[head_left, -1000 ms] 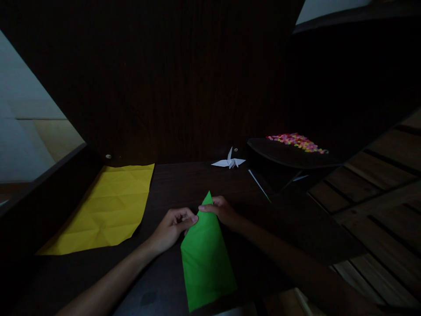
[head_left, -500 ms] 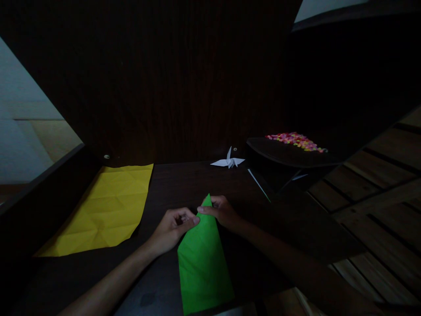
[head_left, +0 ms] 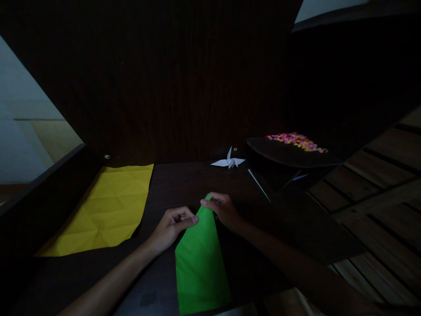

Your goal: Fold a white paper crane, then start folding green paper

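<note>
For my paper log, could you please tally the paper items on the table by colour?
Green folded paper, held by the left hand and right hand: 1
Yellow creased sheet: 1
White paper crane: 1
Total: 3

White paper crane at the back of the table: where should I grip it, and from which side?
Pinch the white paper crane by its raised central body, coming from above on the near side. Its wings spread flat and thin; the upright point looks flimsy.
</note>
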`<state>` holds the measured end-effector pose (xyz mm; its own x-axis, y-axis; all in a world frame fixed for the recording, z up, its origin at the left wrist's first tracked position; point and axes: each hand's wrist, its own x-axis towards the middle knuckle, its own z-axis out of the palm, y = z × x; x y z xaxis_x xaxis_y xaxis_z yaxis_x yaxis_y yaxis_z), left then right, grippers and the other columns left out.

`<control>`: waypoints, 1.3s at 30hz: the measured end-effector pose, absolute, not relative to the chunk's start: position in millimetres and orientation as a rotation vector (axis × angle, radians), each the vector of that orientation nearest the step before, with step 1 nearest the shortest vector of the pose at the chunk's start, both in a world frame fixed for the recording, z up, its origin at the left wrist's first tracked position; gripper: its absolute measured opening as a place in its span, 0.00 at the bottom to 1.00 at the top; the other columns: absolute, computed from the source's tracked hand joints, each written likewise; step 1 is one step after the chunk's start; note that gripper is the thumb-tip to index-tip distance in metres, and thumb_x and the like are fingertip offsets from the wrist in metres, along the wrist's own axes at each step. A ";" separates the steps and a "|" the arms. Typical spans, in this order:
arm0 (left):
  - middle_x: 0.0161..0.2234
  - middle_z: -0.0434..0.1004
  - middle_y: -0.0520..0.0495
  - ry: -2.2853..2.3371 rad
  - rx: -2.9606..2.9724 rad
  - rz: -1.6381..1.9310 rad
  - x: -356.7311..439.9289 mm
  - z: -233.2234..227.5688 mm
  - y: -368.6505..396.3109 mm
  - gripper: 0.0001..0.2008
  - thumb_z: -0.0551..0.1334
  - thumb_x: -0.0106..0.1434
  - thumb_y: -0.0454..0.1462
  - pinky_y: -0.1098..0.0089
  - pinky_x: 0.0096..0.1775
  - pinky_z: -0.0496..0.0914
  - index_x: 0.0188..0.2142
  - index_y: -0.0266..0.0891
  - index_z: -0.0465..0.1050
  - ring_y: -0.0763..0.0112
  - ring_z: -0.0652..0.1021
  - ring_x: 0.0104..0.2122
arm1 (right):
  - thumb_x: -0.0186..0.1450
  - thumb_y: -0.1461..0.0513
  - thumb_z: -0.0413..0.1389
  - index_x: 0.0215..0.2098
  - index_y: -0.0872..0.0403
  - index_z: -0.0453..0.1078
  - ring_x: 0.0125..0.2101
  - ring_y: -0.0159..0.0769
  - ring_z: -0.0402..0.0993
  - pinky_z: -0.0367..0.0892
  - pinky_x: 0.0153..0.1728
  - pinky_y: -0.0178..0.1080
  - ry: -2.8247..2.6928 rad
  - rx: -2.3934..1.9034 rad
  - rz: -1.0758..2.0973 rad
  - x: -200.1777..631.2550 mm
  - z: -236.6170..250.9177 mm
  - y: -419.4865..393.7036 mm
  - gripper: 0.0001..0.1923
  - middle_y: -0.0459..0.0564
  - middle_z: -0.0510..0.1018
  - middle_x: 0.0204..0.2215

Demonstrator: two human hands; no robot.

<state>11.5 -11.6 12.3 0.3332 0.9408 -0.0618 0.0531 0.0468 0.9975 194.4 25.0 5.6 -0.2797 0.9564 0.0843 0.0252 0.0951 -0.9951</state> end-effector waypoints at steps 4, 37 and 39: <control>0.21 0.67 0.54 1.027 1.347 0.896 11.8 12.3 -11.5 0.11 0.65 0.54 0.42 0.73 0.29 0.60 0.22 0.37 0.72 0.73 0.66 0.24 | 0.56 0.53 0.59 0.16 0.53 0.62 0.16 0.27 0.56 0.52 0.19 0.32 -1.474 -1.049 1.363 194.4 4.9 24.9 0.17 0.39 0.61 0.13; 0.21 0.67 0.53 0.936 1.409 0.886 12.8 2.4 -13.5 0.19 0.66 0.57 0.49 0.73 0.26 0.61 0.24 0.36 0.69 0.74 0.67 0.23 | 0.60 0.51 0.55 0.20 0.53 0.66 0.22 0.31 0.61 0.57 0.24 0.34 -1.519 -1.030 1.242 191.2 4.2 21.1 0.17 0.43 0.66 0.18; 0.21 0.66 0.53 0.954 1.397 0.884 13.0 3.6 -13.9 0.19 0.66 0.57 0.49 0.74 0.26 0.60 0.24 0.36 0.69 0.74 0.66 0.23 | 0.60 0.51 0.55 0.20 0.52 0.64 0.20 0.30 0.60 0.56 0.22 0.33 -1.484 -1.053 1.250 191.8 3.0 21.3 0.16 0.41 0.63 0.16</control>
